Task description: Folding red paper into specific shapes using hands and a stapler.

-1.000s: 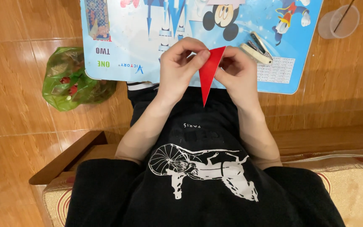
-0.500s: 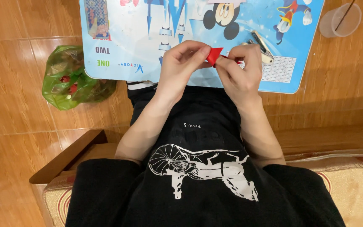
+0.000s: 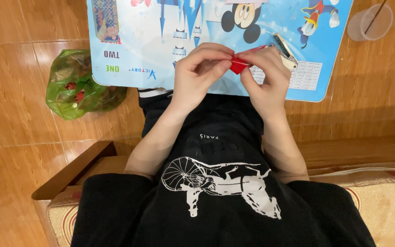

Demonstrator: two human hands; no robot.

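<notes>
Head view: the left hand [image 3: 202, 73] and right hand [image 3: 266, 75] both pinch a small folded red paper [image 3: 239, 65] between closed fingertips, above a blue cartoon tabletop [image 3: 138, 41]. A stapler [image 3: 285, 51] lies at two o'clock, a green bag [image 3: 76, 84] at nine.

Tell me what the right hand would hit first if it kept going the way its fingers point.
The right hand points up and left, toward the left hand. It already pinches the red paper with it, so past the paper it would likely meet the left fingers. Depth is unclear.
</notes>
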